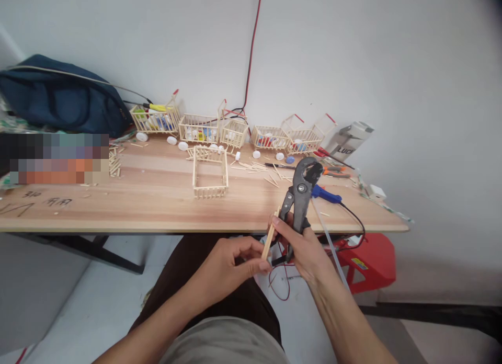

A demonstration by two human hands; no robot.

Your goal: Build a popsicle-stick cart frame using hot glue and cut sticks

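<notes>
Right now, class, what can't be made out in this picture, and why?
All in the head view:
Sticks: exact count, partly hidden by left hand and right hand.
Cutter: handles partly behind right hand.
Blue bag: left end cut by picture edge.
Pixelated patch: hides what lies beneath.
Leftmost cart: contents too small to identify.

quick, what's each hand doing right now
Left hand: closed, pinching the lower end of the wooden sticks.
Right hand: closed, holding the sticks' upper part and a dark plier-like tool.

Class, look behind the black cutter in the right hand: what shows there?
Behind the cutter, a blue tool and orange-handled tool partly show; whatever its head covers cannot be seen.
</notes>
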